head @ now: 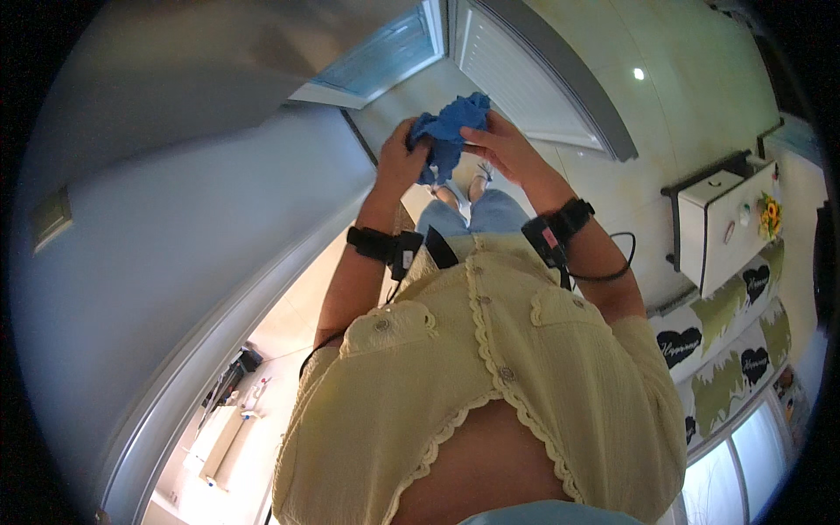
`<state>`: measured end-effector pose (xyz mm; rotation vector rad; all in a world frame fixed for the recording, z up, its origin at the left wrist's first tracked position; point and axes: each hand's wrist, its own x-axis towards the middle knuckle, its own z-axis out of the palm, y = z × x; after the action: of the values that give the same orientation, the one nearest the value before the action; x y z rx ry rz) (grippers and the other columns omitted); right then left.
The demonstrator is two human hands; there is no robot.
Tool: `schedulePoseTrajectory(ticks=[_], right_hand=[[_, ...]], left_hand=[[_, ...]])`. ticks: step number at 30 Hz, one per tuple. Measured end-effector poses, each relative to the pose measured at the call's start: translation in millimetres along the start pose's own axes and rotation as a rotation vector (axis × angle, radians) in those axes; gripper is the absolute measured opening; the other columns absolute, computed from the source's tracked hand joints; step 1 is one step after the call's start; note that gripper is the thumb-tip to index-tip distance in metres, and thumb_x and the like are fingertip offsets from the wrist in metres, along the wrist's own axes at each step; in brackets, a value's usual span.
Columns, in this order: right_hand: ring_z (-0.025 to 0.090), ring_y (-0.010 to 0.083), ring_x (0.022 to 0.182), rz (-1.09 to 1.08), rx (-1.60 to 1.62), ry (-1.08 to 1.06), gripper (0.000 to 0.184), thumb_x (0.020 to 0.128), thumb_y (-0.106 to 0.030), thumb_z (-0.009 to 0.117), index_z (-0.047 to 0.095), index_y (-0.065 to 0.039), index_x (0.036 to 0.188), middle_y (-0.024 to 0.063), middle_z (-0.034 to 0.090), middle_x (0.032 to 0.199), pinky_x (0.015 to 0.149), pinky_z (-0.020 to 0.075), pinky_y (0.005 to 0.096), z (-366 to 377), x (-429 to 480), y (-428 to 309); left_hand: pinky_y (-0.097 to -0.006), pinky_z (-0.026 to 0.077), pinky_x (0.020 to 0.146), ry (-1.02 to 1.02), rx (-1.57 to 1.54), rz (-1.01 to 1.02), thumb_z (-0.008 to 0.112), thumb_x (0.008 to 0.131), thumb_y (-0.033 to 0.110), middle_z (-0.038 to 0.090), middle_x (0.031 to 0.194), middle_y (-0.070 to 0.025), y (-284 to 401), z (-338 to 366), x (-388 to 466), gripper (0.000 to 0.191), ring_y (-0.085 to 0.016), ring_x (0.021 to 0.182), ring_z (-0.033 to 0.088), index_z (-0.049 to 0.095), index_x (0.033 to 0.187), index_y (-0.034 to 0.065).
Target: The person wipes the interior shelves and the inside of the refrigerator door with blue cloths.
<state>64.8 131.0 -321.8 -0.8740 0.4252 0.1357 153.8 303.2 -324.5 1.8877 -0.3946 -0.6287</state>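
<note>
A crumpled blue cloth (451, 128) is held up between my two hands, in front of my body and above my feet. My left hand (401, 157) grips its left side, with the fingers partly buried in the folds. On the other side, my right hand (502, 147) pinches the cloth near its upper right edge, thumb lying on top. One end of the cloth hangs down between the hands. Black devices on straps (394, 251) (558, 230) sit around both wrists.
A grey-blue wall (216, 190) with a switch plate (52, 220) runs along my left, beside a doorway. White louvred door (525, 79) stands ahead right. To the right are a white-topped table (728, 216) with sunflowers (769, 216) and a patterned sofa (715, 315).
</note>
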Motion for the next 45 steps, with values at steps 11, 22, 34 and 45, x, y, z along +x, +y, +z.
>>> schedulePoseTrajectory(ticks=[11,22,34,45], right_hand=[[0.054,0.0132,0.087,0.175,0.053,-0.002,0.046,0.077,-0.031,0.067,0.05,-0.001,0.107,0.0051,0.056,0.096,0.074,0.0448,0.0254,-9.0,-10.6,-18.8],[0.059,0.0152,0.08,0.24,0.131,0.042,0.041,0.08,-0.027,0.062,0.051,0.003,0.105,0.0088,0.059,0.093,0.073,0.0499,0.0264,-26.3,-23.9,-35.4],[0.062,0.0159,0.07,0.259,0.274,0.014,0.037,0.083,-0.03,0.058,0.056,0.004,0.097,0.0105,0.062,0.087,0.067,0.0524,0.0245,-46.9,-32.6,-28.2],[0.056,0.0098,0.071,0.169,0.198,-0.125,0.022,0.081,-0.022,0.061,0.053,-0.008,0.095,0.0013,0.056,0.084,0.062,0.0483,0.0225,-54.1,-52.9,-32.7]], left_hand=[[-0.0238,0.04,0.072,-0.093,-0.348,-0.218,0.049,0.081,0.016,0.058,0.084,-0.0051,31.7,-9.4,-3.4,0.026,-0.012,0.077,0.05,0.058,0.098,-0.0013],[-0.0247,0.038,0.065,-0.04,-0.443,-0.39,0.05,0.078,0.017,0.054,0.076,-0.002,35.5,-11.5,-3.9,0.023,-0.011,0.07,0.047,0.057,0.086,-0.0027],[-0.0255,0.041,0.077,-0.19,-0.294,-0.322,0.045,0.077,0.012,0.057,0.093,-0.0089,64.1,-5.7,-1.9,0.038,-0.015,0.083,0.052,0.052,0.109,-0.0067],[-0.0259,0.045,0.069,-0.099,-0.558,-0.41,0.046,0.074,0.013,0.058,0.085,-0.0101,78.1,5.0,3.7,0.027,-0.017,0.074,0.056,0.056,0.092,-0.0055]])
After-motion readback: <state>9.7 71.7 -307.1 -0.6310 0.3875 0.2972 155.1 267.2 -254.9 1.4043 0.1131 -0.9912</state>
